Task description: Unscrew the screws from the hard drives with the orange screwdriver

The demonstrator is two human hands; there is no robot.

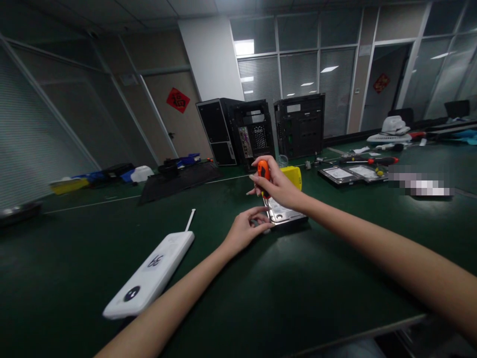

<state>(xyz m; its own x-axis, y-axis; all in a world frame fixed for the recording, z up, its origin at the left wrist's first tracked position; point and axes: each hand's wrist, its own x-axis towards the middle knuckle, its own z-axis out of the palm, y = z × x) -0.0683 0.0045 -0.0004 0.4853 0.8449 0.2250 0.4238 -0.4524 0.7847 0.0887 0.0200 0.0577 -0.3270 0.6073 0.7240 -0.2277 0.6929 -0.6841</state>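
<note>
In my right hand (pixel 275 184) is a screwdriver (pixel 264 170) with an orange and black handle, gripped upright with the fingers closed round it. Its shaft points down at the left edge of a silver hard drive (pixel 285 214), which lies flat on the green table. My left hand (pixel 249 224) grips the drive's near left corner between thumb and fingers, close to the screwdriver tip. The exact point where the tip meets the drive is hidden by the fingers. Just behind the drive stands a yellow box (pixel 293 176), partly covered by my right hand.
A white device marked 39 (pixel 154 271) lies left of my left forearm. Black computer cases (pixel 300 124) stand at the back. More hard drives (pixel 337 174) and a red and black screwdriver (pixel 383 161) lie to the right. A black panel (pixel 179 179) rests back left.
</note>
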